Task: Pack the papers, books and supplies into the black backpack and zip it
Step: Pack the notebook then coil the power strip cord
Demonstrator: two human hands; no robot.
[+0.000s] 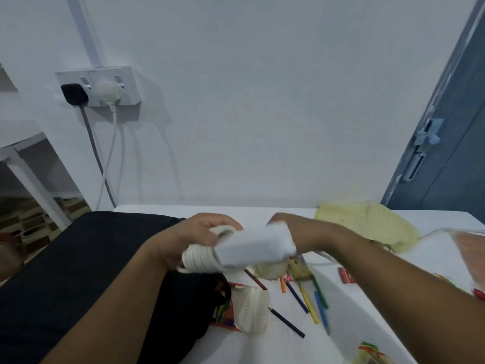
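The black backpack (86, 258) lies on the left half of the white table (288, 348). Above its right edge my left hand (199, 237) grips a coil of white cable (199, 260) wound beside a white power adapter block (256, 248). My right hand (286, 227) holds the far end of that block, fingers curled round it. Several coloured pencils (309, 300) lie loose on the table under my hands. A torn white paper piece (253, 311) and a colourful pencil box (223, 311) lie at the backpack's edge.
A pale yellow cloth (367, 224) lies at the back right. A clear plastic folder (469, 248) and small red items (346, 275) sit at the right edge. A wall socket (102, 85) with two plugs and hanging cables is at the back left; a grey-blue door (451, 143) stands right.
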